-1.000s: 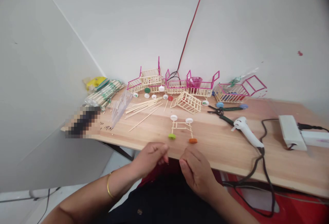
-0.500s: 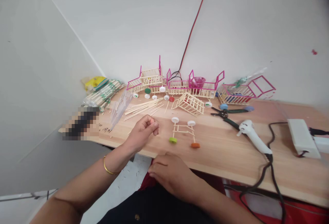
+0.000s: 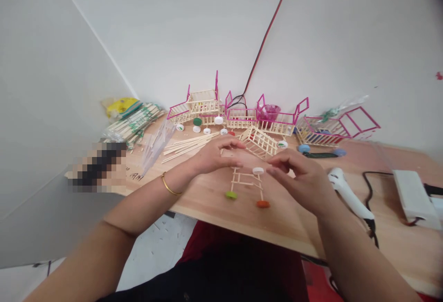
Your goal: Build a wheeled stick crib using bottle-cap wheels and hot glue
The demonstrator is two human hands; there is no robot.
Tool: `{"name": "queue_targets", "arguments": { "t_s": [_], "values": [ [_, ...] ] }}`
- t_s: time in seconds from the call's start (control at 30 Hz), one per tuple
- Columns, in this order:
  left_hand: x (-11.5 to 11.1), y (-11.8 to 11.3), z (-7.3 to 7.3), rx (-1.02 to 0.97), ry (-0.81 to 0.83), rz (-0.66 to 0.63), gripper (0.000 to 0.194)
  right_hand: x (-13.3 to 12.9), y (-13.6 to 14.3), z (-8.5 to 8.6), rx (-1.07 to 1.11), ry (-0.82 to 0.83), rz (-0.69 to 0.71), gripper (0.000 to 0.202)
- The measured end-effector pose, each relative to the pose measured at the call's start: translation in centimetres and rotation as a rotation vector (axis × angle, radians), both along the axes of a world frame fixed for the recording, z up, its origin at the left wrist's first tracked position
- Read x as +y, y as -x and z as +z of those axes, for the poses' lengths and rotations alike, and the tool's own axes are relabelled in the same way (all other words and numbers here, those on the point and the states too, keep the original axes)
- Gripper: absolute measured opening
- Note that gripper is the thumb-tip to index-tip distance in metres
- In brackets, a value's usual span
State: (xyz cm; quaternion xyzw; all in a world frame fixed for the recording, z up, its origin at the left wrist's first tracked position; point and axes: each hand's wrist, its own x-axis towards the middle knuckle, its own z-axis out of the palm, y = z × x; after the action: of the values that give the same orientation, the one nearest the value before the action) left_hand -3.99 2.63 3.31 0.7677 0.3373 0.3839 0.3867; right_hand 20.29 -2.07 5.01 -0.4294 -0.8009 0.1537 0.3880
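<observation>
The left hand (image 3: 219,155) is being held half open, thumb and fingers parted; the right hand (image 3: 301,177) is being held with fingertips nearly together. Whether anything is being gripped cannot be told. Between them, a wheeled base (image 3: 244,183) is being supported by the table (image 3: 207,200); a stick frame (image 3: 263,141) is being seen farther back.
</observation>
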Motion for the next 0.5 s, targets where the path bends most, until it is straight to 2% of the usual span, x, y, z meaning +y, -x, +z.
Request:
{"name": "queue_targets", "arguments": {
  "t_s": [0.03,0.17,0.23,0.37,0.5],
  "values": [
    [0.3,0.2,-0.4,0.025,-0.012,-0.040,0.059,0.0,-0.5,-0.2,-0.057,0.069,0.015,0.022],
    [0.4,1.5,-1.7,0.197,-0.015,-0.237,0.106,-0.7,-2.1,-2.3,-0.222,0.341,0.106,0.082],
    [0.1,1.8,-2.0,0.276,-0.019,-0.310,0.125,-0.8,-2.7,-3.6,-0.249,0.392,0.156,0.102],
    [-0.5,1.6,-2.1,0.382,-0.056,-0.365,0.132,-0.6,-3.1,-5.7,-0.276,0.418,0.180,0.112],
    [-1.1,1.2,-2.4,0.469,-0.067,-0.366,0.128,-0.2,-3.0,-6.5,-0.302,0.400,0.189,0.110]
  ]
}}
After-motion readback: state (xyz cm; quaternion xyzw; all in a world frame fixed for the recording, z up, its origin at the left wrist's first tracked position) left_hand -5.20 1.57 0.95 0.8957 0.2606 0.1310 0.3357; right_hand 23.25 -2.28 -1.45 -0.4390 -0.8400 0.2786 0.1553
